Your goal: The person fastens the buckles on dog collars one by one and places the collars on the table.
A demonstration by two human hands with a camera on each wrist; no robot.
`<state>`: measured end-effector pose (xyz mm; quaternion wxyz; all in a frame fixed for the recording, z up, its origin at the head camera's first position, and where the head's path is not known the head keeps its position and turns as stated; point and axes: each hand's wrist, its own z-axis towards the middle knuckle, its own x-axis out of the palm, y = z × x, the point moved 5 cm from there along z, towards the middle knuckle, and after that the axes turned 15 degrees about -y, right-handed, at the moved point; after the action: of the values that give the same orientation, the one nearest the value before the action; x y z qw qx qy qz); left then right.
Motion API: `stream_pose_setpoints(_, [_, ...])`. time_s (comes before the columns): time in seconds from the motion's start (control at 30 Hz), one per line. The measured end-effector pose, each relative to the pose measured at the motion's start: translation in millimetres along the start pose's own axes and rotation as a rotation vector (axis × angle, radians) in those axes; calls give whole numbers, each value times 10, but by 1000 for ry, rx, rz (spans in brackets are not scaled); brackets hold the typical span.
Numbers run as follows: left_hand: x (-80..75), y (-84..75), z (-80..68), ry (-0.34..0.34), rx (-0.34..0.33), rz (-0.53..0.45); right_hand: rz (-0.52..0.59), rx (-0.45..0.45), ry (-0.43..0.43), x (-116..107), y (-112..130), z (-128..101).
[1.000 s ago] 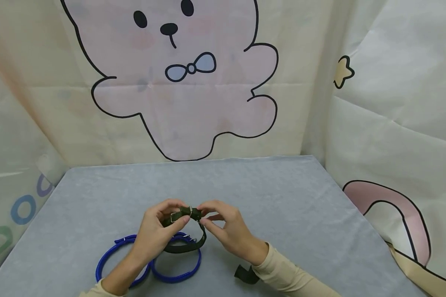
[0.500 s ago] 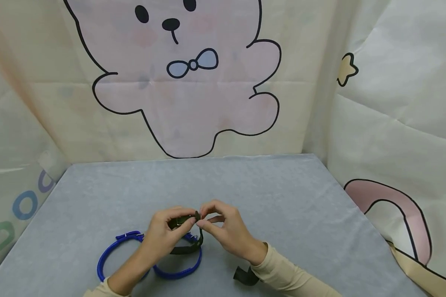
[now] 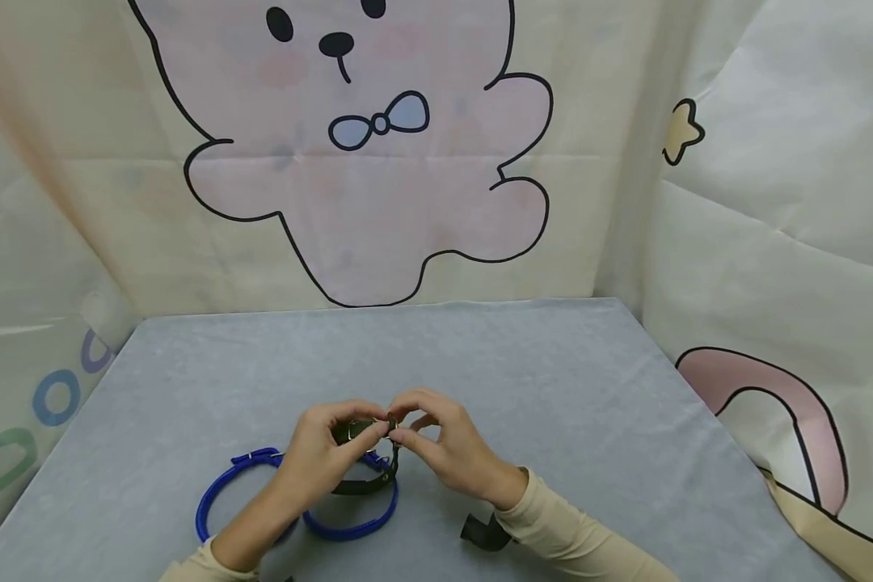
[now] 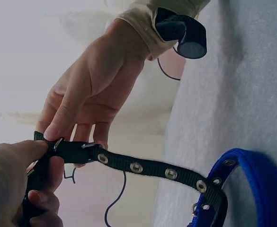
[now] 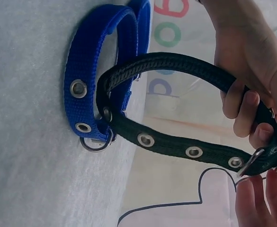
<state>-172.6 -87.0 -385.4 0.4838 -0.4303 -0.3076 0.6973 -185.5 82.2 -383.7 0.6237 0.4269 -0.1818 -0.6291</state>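
A dark green pet collar (image 5: 166, 145) with metal eyelets hangs as a loop between both hands. With thumb and fingers my left hand (image 3: 326, 453) grips its strap beside the buckle. My right hand (image 3: 454, 449) pinches the collar at the buckle (image 5: 254, 161), its fingertips right beside those of the left. In the left wrist view the strap end is threaded through metal at the fingertips, and the eyelet row (image 4: 152, 171) runs down and away. Fingers partly cover the buckle. The loop's lower part overlaps a blue collar (image 5: 84, 80) on the table.
Two blue collars lie on the grey cloth-covered table (image 3: 524, 372), a left one (image 3: 205, 503) partly behind the left forearm and a right one (image 3: 345, 533) below the hands. A black wrist camera (image 3: 484, 533) sits under the right sleeve. Printed fabric walls (image 3: 407, 202) enclose the table.
The left hand has moved right, closer to the right fingertips, and covers more of the strap. The collar's buckle end has turned from lying broadside to more edge-on between the fingertips.
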Motion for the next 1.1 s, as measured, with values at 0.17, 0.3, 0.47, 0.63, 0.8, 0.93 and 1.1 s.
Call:
stream_pose_setpoints(0.17, [5,-25,-18,34,22,34,8,-45,-30,-10,12,-10])
stream_pose_setpoints(0.3, [-15,-52,-31,20,53,123,-13,-113,-47,-4,36,-14])
stream_pose_setpoints(0.47, [-20,-39,-35,-2,118,237,-20,-131,-58,3,19,1])
stream_pose_setpoints(0.63, [-25,-32,-49,-19,162,288,6,-92,-47,23,-16,0])
stream_pose_setpoints(0.8, [-33,-60,-36,-39,209,346,16,-52,-50,29,-24,19])
stream_pose_setpoints(0.93, [-24,-91,-9,-32,233,387,10,-54,-68,27,-22,34])
stream_pose_setpoints(1.1, [-13,-100,-3,-2,214,404,7,-20,-76,32,-47,22])
